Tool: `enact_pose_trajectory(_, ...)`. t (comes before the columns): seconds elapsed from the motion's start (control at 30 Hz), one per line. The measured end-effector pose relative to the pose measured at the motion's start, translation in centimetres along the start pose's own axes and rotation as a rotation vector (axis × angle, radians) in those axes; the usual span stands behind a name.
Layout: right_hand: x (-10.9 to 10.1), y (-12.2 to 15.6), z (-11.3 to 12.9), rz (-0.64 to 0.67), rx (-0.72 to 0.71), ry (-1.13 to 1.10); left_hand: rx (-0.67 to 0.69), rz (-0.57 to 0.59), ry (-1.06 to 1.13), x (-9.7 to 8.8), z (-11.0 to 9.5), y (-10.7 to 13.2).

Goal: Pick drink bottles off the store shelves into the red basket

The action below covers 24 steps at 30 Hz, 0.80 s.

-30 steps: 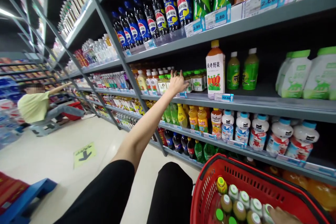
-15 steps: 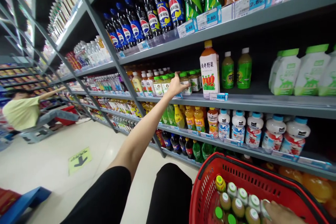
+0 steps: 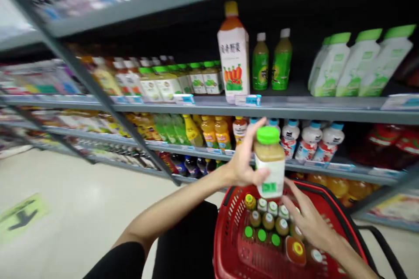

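My left hand (image 3: 247,161) is closed around a juice bottle (image 3: 270,161) with a bright green cap, a white label and pale greenish-brown contents. It holds the bottle upright above the red shopping basket (image 3: 225,248). Close to the bottle's lower right side is my right hand (image 3: 304,216), fingers stretched out; whether they touch it I cannot tell. Below the hands, the basket holds several standing bottles with white or green caps. Among them are a yellow-capped bottle (image 3: 250,202) at the corner and a larger orange bottle (image 3: 296,250).
A grey shelf (image 3: 203,111) crosses in front, with a large carrot juice bottle (image 3: 234,56), green-capped juice bottles (image 3: 198,79) and white bottles (image 3: 337,65). Lower shelves carry more drinks. A black basket handle (image 3: 382,248) extends right. A floor arrow sticker (image 3: 22,218) lies at left.
My left hand has brought a green-capped juice bottle from the shelf to above the basket. My right hand has risen from the basket's bottles toward it. The view has turned right.
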State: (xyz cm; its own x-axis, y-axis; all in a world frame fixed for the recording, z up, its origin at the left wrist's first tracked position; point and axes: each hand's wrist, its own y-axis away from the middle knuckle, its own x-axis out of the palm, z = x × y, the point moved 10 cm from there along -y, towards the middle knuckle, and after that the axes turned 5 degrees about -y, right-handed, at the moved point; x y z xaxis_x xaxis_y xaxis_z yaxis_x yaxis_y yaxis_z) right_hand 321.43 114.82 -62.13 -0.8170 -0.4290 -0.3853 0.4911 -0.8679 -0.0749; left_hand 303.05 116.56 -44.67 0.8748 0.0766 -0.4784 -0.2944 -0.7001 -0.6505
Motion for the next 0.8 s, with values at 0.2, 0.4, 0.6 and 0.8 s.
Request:
enact_pose_trajectory(0.2, -0.5, -0.3, -1.4, -0.183, 0.068, -0.67, -0.172, 0.245, 0.274, 10.0, 3.5, 2.6)
enact_pose_trajectory(0.4, -1.9, -0.6, -1.1, -0.209, 0.1, -0.74, -0.186, 0.309, 0.382, 11.7, 3.9, 2.8)
enact_pose_trajectory(0.6, -2.4, -0.4, 1.5, -0.223, -0.043, -0.605, -0.079, 0.28, 0.38, 10.5, 1.4, 2.8)
enact_pose_trajectory(0.8, -2.9, 0.7, 2.6, -0.33, -0.172, -0.458, -0.064, 0.265, 0.459, 9.4, 0.3, 3.3)
